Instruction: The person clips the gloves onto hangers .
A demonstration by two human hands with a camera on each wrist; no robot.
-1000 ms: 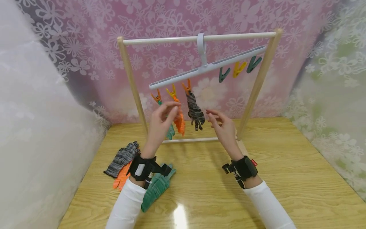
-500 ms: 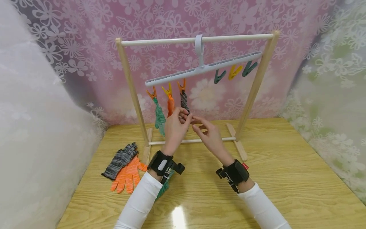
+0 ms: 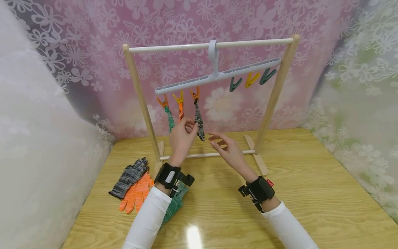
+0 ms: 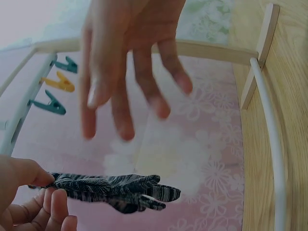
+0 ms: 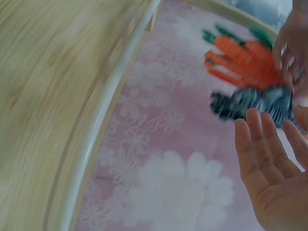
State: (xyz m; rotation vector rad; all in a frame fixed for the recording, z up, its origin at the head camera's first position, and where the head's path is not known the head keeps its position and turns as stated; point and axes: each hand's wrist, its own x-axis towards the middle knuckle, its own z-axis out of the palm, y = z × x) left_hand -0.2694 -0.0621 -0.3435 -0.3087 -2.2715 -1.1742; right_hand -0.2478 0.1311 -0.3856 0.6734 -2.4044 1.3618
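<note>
Grasping one black-and-grey glove between thumb and fingers, the grip of the left hand is pinching it below the orange peg that is holding it up. Just beside the glove, the right hand is hovering with its grip released, the fingers extended. Three gloves are hanging toward the lower left end of the hanger, each from its own peg: the black-and-grey one innermost, an orange glove on a yellow peg in the middle, and a green glove on a second orange peg outermost. Three further pegs are hanging toward the raised right end: two green pegs with a second yellow peg between them. That single hanger is tilting, its hook resting over the top bar of one wooden rack near the back edge of the table. Three more gloves are lying toward the table's left edge: a grey striped glove overlapping a flat orange glove, and, nearer the front edge, a flat green glove, partly hidden by the left forearm. Two white sleeves are reaching in over the front edge.
</note>
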